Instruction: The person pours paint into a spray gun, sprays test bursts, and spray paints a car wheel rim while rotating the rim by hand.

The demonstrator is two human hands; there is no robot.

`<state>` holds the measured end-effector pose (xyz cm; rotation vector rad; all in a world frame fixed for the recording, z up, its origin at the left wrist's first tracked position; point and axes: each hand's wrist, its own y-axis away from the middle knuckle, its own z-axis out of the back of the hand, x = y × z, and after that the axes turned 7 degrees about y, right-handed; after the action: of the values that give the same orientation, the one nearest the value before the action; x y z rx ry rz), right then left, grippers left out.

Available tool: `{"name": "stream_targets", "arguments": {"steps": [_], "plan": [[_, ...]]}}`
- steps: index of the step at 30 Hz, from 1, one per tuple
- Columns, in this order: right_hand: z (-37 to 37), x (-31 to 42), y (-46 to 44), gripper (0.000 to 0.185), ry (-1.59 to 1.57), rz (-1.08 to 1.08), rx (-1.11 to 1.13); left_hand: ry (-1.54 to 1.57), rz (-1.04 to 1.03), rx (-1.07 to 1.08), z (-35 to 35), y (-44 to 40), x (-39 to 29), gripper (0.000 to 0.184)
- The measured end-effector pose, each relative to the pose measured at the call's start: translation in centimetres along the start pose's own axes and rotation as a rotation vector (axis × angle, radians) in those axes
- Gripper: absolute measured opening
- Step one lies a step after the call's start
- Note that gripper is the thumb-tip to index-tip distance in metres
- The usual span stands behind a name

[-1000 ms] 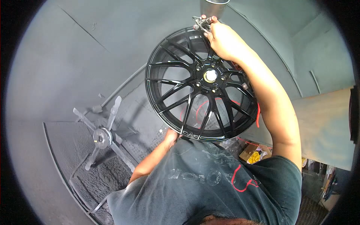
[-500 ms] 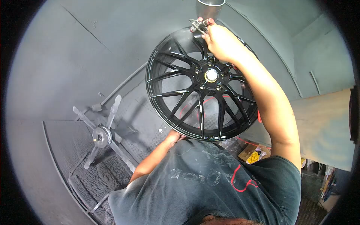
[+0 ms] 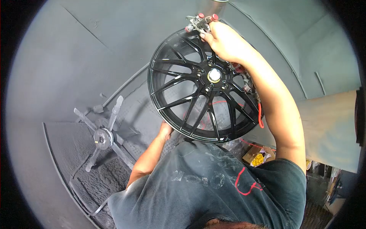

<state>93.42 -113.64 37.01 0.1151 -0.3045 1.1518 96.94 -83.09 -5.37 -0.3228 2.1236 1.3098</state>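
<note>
A glossy black alloy wheel (image 3: 189, 98) with many split spokes lies face up before me; a pale round piece (image 3: 214, 75) sits at its hub. My right hand (image 3: 225, 40) is closed round a spray gun (image 3: 199, 25) with red knobs, held over the wheel's far edge. The gun's metal cup (image 3: 213, 7) rises above it, cut off by the picture's top. Pale mist hangs near the wheel's upper left. At the near-left edge, my left hand (image 3: 166, 130) grips the rim from below, its fingertips hidden by the wheel.
A grey paint-coated stand (image 3: 103, 138) with several arms is at left. A red hose (image 3: 260, 116) hangs by the wheel's right side, beside partly hidden metal fittings (image 3: 248, 84). An open cardboard box (image 3: 252, 152) holds yellow material. Grey walls (image 3: 57, 76) surround the area.
The wheel has turned a little counterclockwise. My left hand has shifted up and left along the rim. The spray gun has moved slightly left and tilted, and more of the red hose shows.
</note>
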Motion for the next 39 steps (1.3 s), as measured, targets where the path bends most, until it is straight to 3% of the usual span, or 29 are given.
{"name": "stream_targets", "arguments": {"steps": [6,12,16,23,26,30,34,39], "plan": [[-1.9,-2.7,-1.6,0.032,0.097,0.056,-0.154,0.051,0.012,0.057,1.3,-1.0,3.6,0.022],[-2.4,-3.5,-1.5,0.03,0.133,0.014,-0.165,0.132,0.108,0.065,0.5,-0.7,6.3,0.02],[-2.8,-4.3,-1.5,0.029,0.133,0.049,-0.223,0.07,0.169,0.124,-1.6,2.8,4.9,0.021],[-3.2,-4.6,-0.7,0.026,0.177,-0.018,-0.195,-0.364,0.238,0.354,0.3,2.3,5.2,0.028],[-2.4,-3.9,-0.4,0.03,0.101,0.005,-0.133,-0.286,0.228,0.25,1.0,0.3,3.9,0.029],[0.8,-0.8,0.4,0.033,-0.046,-0.025,0.027,-0.013,-0.032,0.046,0.2,0.0,0.9,0.028],[-1.7,-3.0,-1.2,0.031,0.047,0.085,-0.162,0.004,-0.07,0.034,-0.1,-0.2,0.8,0.028],[-2.7,-4.1,-1.4,0.031,0.107,0.051,-0.113,0.014,0.002,0.04,0.2,0.1,3.3,0.025]]}}
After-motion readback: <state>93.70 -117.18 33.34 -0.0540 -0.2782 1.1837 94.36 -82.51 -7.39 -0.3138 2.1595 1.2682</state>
